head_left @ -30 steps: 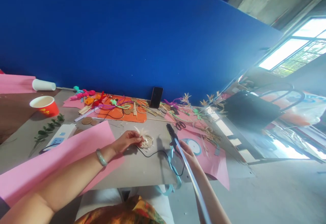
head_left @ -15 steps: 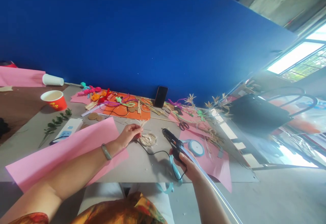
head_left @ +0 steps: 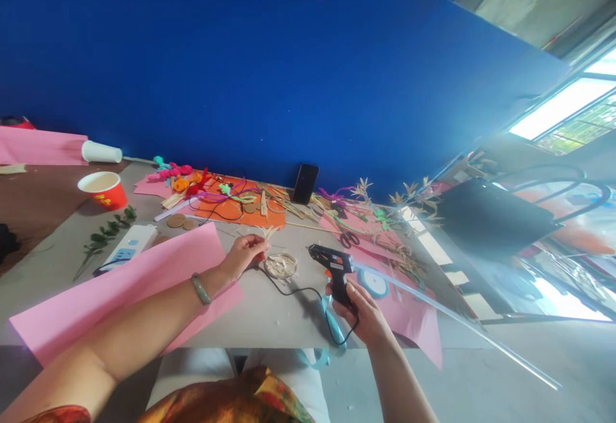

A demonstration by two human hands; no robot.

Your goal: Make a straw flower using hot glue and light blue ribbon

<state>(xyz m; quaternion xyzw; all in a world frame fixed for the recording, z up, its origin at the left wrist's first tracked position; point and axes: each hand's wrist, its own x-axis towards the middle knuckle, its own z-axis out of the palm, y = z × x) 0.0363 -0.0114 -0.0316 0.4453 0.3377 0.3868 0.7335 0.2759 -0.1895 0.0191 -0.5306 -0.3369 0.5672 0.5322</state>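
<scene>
My right hand (head_left: 360, 310) is wrapped round the handle of a black glue gun (head_left: 337, 262), whose nozzle points left. A long clear glue stick (head_left: 457, 310) sticks out of its back toward the lower right. In my left hand (head_left: 249, 253) the fingertips pinch a pale, dried-looking flower (head_left: 269, 233) with thin spread petals. Just right of that hand lies a round coil of pale fibre (head_left: 281, 266) on the table. The gun's black cord (head_left: 293, 292) runs past the coil. Light blue ribbon (head_left: 335, 323) hangs near the table edge below the gun.
Pink paper (head_left: 144, 282) lies under my left forearm. A red paper cup (head_left: 102, 190), a power strip (head_left: 129, 246) and a green sprig (head_left: 113, 227) are at left. A phone (head_left: 305, 183) leans on the blue wall. Scissors (head_left: 350, 239) and a ribbon roll (head_left: 373, 282) are at right.
My right hand has turned the glue gun so its side shows, and the glue stick has swung outward to the right. My left hand stays in place with the flower.
</scene>
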